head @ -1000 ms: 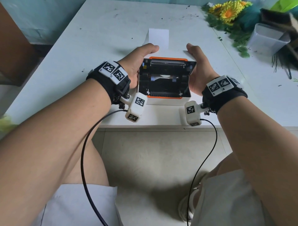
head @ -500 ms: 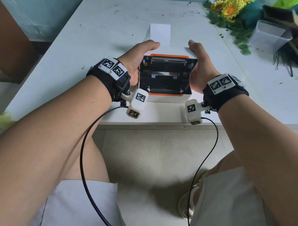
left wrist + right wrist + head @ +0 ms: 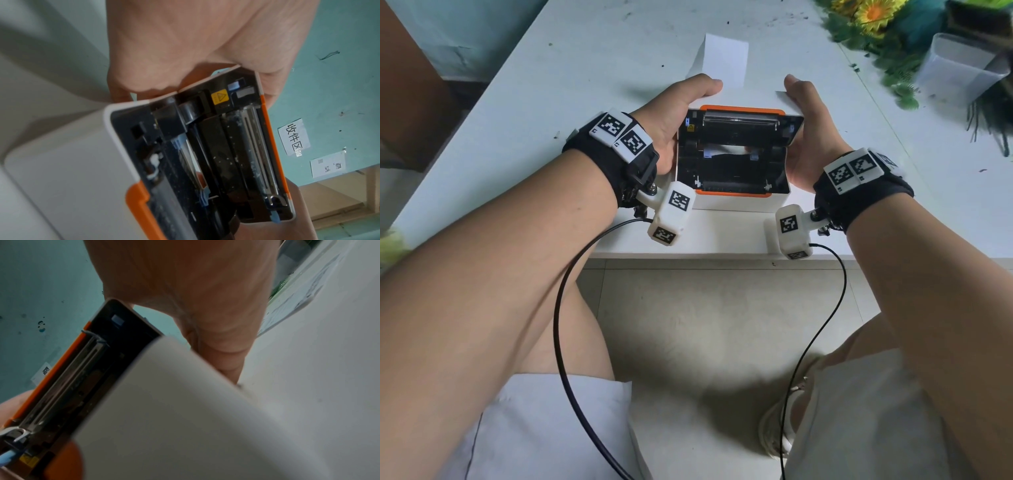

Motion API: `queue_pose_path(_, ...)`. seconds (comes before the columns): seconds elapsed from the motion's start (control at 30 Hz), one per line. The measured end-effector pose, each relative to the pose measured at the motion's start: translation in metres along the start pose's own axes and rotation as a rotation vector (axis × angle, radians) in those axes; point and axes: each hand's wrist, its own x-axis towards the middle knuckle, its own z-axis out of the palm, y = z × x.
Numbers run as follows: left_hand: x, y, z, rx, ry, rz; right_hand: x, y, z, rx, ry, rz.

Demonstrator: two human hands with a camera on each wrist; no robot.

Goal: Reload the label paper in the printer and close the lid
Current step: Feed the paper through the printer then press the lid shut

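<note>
Black wristbands (image 3: 619,164) carry white coded marker blocks (image 3: 854,169).

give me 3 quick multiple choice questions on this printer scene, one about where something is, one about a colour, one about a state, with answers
1. Where is the white paper on the table?
A. beyond the printer
B. under the printer
C. on the person's lap

2. What colour is the trim on the printer?
A. blue
B. orange
C. green

3. What state is the lid in?
A. fully shut
B. taken off
C. open, held at both sides

Answers:
1. A, the sheet lies on the far side of the printer in the head view.
2. B, orange strips edge the lid and the front opening.
3. C, the black inside shows, with the left hand and right hand gripping the lid's sides.
</note>
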Motion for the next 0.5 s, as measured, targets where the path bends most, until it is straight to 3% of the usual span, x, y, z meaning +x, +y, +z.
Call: queue_pose_path(0.5, 0.0047, -0.0016, -0.0008, -0.004, -0.012, -0.019, -0.0052, -0.0010, -0.0020, 0.043, -0.046, 0.009)
